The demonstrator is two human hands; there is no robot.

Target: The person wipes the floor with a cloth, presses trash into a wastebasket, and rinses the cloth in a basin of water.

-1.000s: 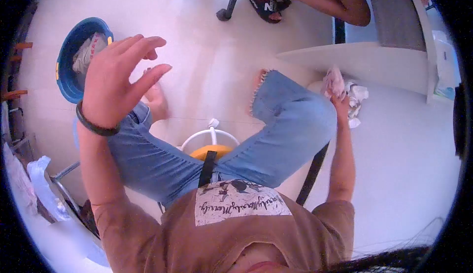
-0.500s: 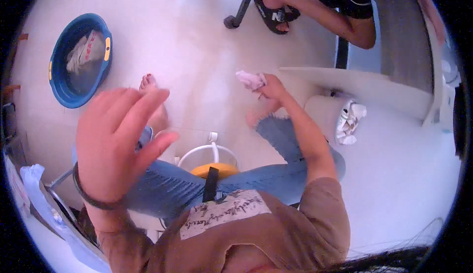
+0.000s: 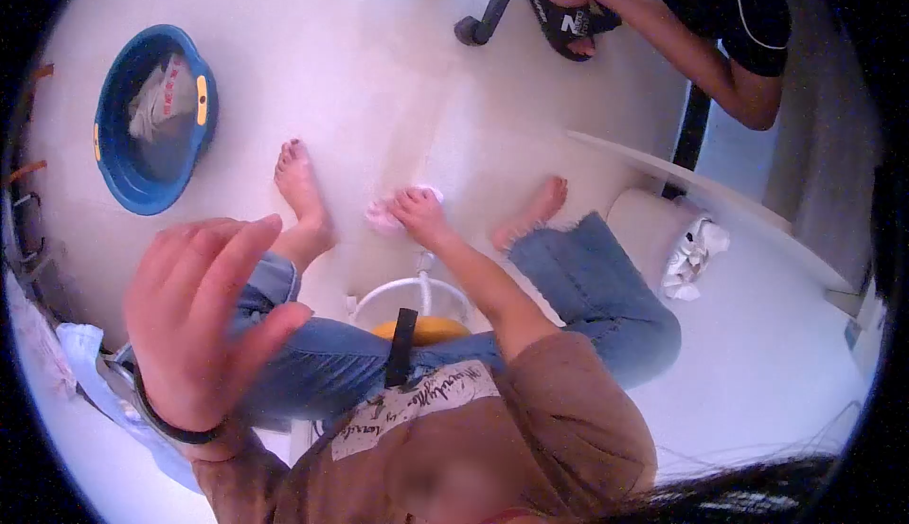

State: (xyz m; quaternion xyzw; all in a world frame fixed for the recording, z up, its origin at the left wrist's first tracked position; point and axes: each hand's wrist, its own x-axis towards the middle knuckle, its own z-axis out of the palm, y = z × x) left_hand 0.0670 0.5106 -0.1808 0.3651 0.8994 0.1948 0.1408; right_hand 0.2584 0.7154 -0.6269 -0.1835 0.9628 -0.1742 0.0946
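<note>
Down on the floor between my bare feet, my right hand (image 3: pixel 419 213) presses on a pale pink cloth (image 3: pixel 382 217), which is partly hidden under the fingers. My left hand (image 3: pixel 202 306) is raised close to the camera, fingers loosely curved and thumb apart, with nothing in it; a dark band circles its wrist. Beyond it on the left stands a blue basin (image 3: pixel 111 176) with yellow handles. A wet greyish cloth (image 3: pixel 151 107) with red lettering lies in the basin.
I sit on a low stool with a yellow seat (image 3: pixel 440 332) and white frame. On the right is a bin (image 3: pixel 696 254) with crumpled paper beside a pale panel (image 3: pixel 720 197). Another person's sandalled foot (image 3: pixel 568 17) rests near a chair caster (image 3: pixel 469 31) at upper right.
My right hand has moved left with the pink cloth, from near my right foot to the floor between my feet. My left hand is slightly lower, still empty.
</note>
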